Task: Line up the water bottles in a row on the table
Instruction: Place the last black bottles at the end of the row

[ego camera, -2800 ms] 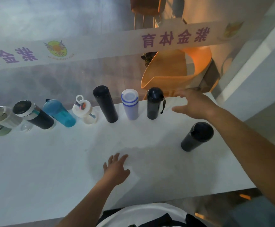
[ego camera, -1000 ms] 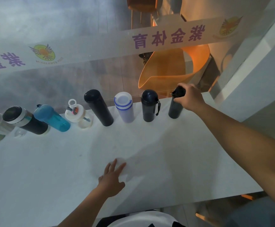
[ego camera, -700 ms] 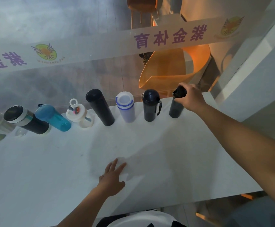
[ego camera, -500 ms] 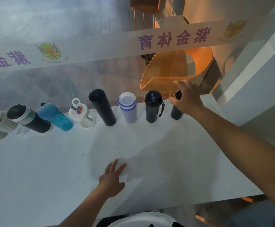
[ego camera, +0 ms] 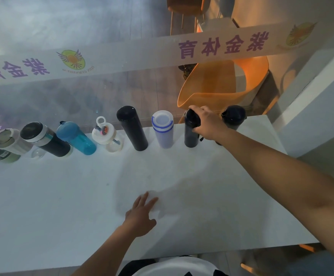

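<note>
Several water bottles stand in a row along the far edge of the white table (ego camera: 62, 206). At the right end stands a black bottle (ego camera: 233, 116), partly hidden by my right arm. Just left of it, my right hand (ego camera: 207, 124) grips the top of a dark bottle with a strap (ego camera: 190, 134). Further left come a white bottle with blue rings (ego camera: 163, 128), a tall black flask (ego camera: 132, 128), a clear bottle with a white lid (ego camera: 106, 134), a blue bottle (ego camera: 76, 138) and a black-and-white flask (ego camera: 44, 140). My left hand (ego camera: 142, 214) lies flat on the table, fingers spread.
A glass wall with a white banner (ego camera: 162, 50) stands right behind the row. An orange chair (ego camera: 221, 86) is beyond the glass. More bottles (ego camera: 4, 144) lean at the far left. The table's right edge meets a white wall (ego camera: 311, 96).
My right hand carried the lone black bottle from the right front of the table to the right end of the row, let go, then moved left onto the strap bottle's top.
</note>
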`<state>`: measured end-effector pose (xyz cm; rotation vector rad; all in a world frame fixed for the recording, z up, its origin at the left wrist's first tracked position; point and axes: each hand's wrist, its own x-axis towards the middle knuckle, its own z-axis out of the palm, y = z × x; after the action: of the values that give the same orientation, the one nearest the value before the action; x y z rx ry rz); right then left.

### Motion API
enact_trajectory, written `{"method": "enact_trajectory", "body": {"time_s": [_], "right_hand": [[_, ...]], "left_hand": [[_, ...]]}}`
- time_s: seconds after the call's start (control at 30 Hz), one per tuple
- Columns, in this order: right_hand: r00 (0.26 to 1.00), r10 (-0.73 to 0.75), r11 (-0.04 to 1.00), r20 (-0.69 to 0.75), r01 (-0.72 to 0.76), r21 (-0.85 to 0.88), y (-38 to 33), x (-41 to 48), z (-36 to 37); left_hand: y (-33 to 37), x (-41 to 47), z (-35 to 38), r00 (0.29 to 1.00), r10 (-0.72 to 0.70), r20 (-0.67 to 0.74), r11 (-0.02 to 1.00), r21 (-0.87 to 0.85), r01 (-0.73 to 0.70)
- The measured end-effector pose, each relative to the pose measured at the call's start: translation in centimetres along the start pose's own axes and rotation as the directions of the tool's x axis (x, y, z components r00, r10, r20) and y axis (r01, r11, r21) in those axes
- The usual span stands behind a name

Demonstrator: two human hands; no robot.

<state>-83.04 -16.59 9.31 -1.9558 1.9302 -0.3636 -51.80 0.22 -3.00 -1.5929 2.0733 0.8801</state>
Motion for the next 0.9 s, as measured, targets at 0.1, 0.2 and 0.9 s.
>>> {"method": "enact_trajectory", "body": {"time_s": [0.1,0.2,0.9], "right_hand": [[1.0,0.01,1.0,0.007,-0.01,0.003,0.1,0.1,-0.3],[1.0,0.017,1.0,0.004,-0.017,0.005,0.3,0.0,-0.4],[0.962,0.257,0.962,-0.092,-0.246,0.119,7.2,-3.5,-4.9]], "left_hand": [[-0.1,0.0,0.0,1.0,0.003,-0.006,1.0,-0.002,-0.003],[0.0,0.0,0.1,1.0,0.005,-0.014,1.0,0.004,-0.005],[0.2,0.0,0.3,1.0,-0.005,-0.008,1.0,0.029,0.005]]}}
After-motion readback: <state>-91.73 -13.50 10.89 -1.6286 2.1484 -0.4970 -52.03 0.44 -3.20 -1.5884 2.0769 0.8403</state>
